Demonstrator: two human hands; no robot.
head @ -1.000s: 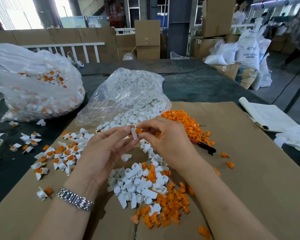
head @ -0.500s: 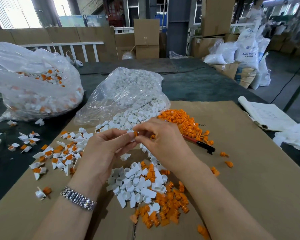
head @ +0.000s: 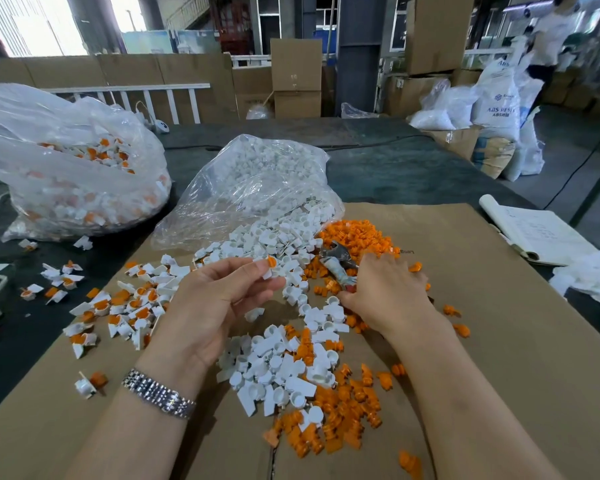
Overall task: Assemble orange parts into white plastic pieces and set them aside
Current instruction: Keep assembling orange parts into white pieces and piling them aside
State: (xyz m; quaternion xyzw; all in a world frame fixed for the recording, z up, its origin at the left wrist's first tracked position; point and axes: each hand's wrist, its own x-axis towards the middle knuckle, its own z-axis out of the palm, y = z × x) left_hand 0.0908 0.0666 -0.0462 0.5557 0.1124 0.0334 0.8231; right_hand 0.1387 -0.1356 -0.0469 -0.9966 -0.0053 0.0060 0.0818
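One white piece with an orange part seated in it point(head: 269, 267) is pinched in the left hand's point(head: 219, 299) fingers, just left of the pliers point(head: 336, 266) on the cardboard surface point(head: 482, 341). The right hand point(head: 387, 294) curls round those pliers (a pressing step, I judge). Next, the piece needs squeezing, then setting among the finished pieces point(head: 118, 306) far left of the pliers.

A big hall, like a warehouse. Daylight comes strong through the tall windows point(head: 35, 26) at the far left. A dark pillar point(head: 357, 53) stands in the middle, with cardboard boxes point(head: 297, 77) stacked beside it and more boxes along the back. A white railing point(head: 146, 98) runs behind the dark table point(head: 395, 174). At the right, white sacks point(head: 499, 105) lean together on the grey floor point(head: 575, 140).
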